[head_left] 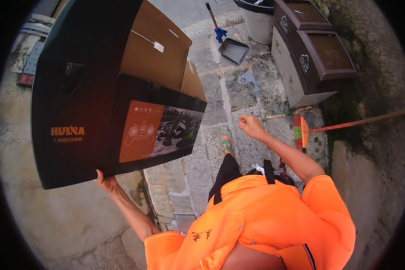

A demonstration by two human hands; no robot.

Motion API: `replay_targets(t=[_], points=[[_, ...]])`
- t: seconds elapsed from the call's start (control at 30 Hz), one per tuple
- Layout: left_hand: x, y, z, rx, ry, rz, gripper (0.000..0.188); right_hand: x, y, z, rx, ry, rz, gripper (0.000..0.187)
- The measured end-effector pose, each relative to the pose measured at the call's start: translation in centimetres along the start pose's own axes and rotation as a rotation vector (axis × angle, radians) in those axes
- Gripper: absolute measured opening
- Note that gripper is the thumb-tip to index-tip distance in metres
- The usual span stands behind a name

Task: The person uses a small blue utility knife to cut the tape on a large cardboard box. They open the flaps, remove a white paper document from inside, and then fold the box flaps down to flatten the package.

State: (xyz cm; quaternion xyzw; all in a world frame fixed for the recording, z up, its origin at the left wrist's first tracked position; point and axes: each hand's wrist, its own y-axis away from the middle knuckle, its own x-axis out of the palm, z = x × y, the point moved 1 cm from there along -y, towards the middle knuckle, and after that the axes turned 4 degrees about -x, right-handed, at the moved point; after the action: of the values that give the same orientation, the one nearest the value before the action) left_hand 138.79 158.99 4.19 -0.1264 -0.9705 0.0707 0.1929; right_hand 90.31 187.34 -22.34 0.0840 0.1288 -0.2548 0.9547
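Observation:
A large black cardboard box [85,112] with an orange panel and brown inner flaps fills the upper left. My left hand [106,182] grips its lower edge, thumb on the printed face and the other fingers hidden behind. The box is held up and tilted, its flaps spread toward the far side. Out ahead of my body, my right hand [251,126] hangs free with its fingers curled in. I see nothing in it, and it is apart from the box.
On the right stands a double recycling bin [301,49]; beyond it is a round grey bin [258,24]. A dustpan [234,51] lies on the stone paving [211,148]. A broom [303,132] with an orange head and red handle leans near my right arm. A wall borders the right.

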Motion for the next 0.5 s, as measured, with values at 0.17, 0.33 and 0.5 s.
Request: replay_targets(t=[0.17, 0.33, 0.5], points=[[6.4, 0.2, -4.2, 0.180, -0.418, -0.047, 0.044, -0.9, -3.7, 0.8, -0.075, -0.018, -0.028, 0.037], [12.0, 1.5, -3.6, 0.090, -0.661, -0.077, 0.033, -2.7, -4.5, 0.3, -0.031, -0.070, -0.017, 0.035], [14.3, 1.9, 0.3, 0.001, -0.920, -0.009, 0.024, -4.0, -2.4, -0.6, 0.185, -0.206, 0.116, 0.033]])
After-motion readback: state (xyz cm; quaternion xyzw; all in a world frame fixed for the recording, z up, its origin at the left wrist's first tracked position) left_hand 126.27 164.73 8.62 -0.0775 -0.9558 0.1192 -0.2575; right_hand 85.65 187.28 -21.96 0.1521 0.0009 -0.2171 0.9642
